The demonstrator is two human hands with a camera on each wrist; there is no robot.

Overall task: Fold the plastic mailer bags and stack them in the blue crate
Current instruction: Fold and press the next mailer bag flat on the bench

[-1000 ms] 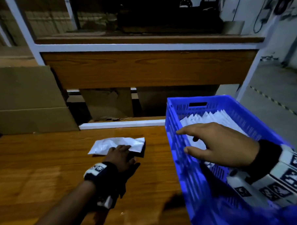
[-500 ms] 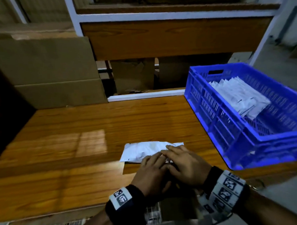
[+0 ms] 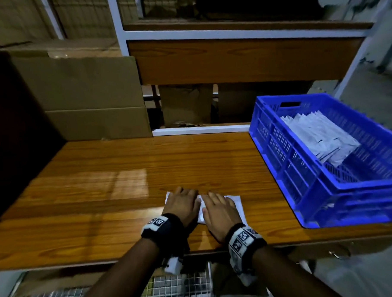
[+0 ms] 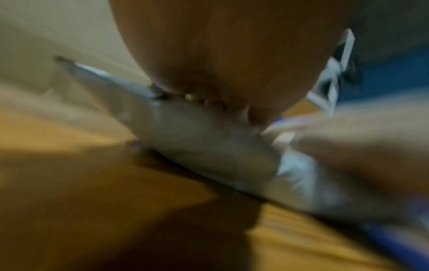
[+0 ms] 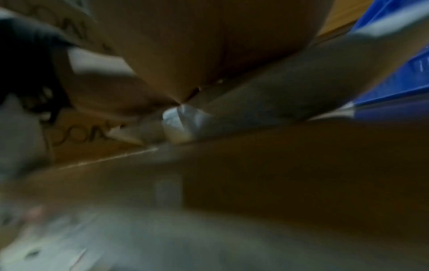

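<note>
A white plastic mailer bag (image 3: 236,202) lies flat on the wooden table (image 3: 124,174) near its front edge. My left hand (image 3: 182,202) and my right hand (image 3: 218,209) rest side by side on top of it, palms down with fingers straight, covering most of it. The blue crate (image 3: 287,153) stands at the table's right end with a stack of folded white mailers (image 3: 320,138) inside. Both wrist views are blurred; the left wrist view shows the white bag (image 4: 209,146) under my palm, and the right wrist view shows the bag (image 5: 181,121) with blue crate (image 5: 394,82) beyond.
Flat brown cardboard (image 3: 87,97) leans at the back left of the table. A white-framed wooden shelf (image 3: 242,56) rises behind. A wire mesh basket (image 3: 174,288) sits below the table's front edge.
My right hand has left the crate and joined the left on the mailer. The bag has been drawn towards the front edge, and both hands now lie flatter and farther apart on it.
</note>
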